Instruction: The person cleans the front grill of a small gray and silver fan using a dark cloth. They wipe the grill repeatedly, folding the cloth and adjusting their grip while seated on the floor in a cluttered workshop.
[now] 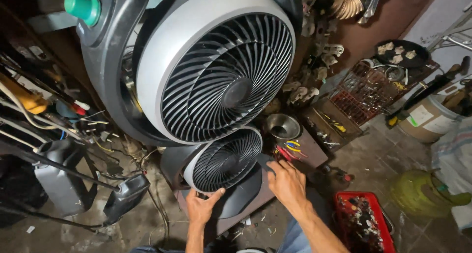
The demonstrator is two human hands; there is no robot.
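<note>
- Nearest the camera, the left hand (pixel 202 207) grips the lower rim of the small round fan head with a grey ring and black spiral grille (pixel 225 159) — thumb spread to the right along the rim, fingers wrapped under it, so this grip is closed on the fan.
- The right hand (pixel 287 183) lies flat and open on the dark square base panel (pixel 246 196) just right of the fan, fingertips pointing up-left towards the grille's edge; it holds nothing.
- The small fan sits directly ahead of both hands, its face tilted up and to the right; the left hand is the nearer one, already touching.
- Above it — nearly touching its top edge — hangs the large grey-and-black fan of the same shape (pixel 216 66), leaving no room upward.
- To the right stand a steel bowl (pixel 282 126) and a cluster of red and yellow-handled tools (pixel 291 150), close to the right fingertips.
- A red plastic crate of small parts (pixel 365 222) rests on the floor, lower right; the floor between the forearms offers the open room.
</note>
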